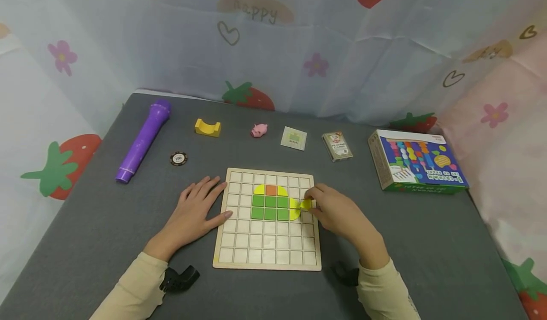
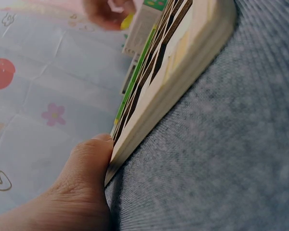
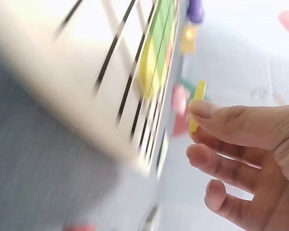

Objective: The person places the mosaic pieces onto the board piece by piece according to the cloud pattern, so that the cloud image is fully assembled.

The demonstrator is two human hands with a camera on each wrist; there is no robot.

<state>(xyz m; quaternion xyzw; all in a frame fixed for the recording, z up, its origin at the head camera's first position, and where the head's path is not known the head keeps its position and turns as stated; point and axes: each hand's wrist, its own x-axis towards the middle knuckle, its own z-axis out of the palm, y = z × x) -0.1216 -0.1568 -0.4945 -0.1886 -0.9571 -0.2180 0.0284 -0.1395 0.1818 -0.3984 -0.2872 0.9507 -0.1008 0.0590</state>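
Note:
A wooden grid board point(image 1: 239, 253) lies on the grey table, with green, yellow and orange tiles point(image 1: 270, 201) set in its upper middle cells. My left hand point(image 1: 194, 211) lies flat and open beside the board's left edge, thumb touching its rim point(image 2: 135, 139). My right hand point(image 1: 337, 211) is at the board's right side and pinches a small yellow tile point(image 1: 306, 204) between thumb and fingers, just above the cells. In the right wrist view the yellow tile point(image 3: 197, 103) stands on edge at my fingertips point(image 3: 204, 109), close over the blurred board point(image 3: 86, 72).
Along the far side lie a purple microphone point(image 1: 143, 140), a poker chip point(image 1: 178, 158), a yellow arch block point(image 1: 207, 127), a pink pig point(image 1: 259, 130), a small packet point(image 1: 294, 138), a card deck point(image 1: 337, 145) and a colourful box point(image 1: 416, 166). Curtains enclose the table.

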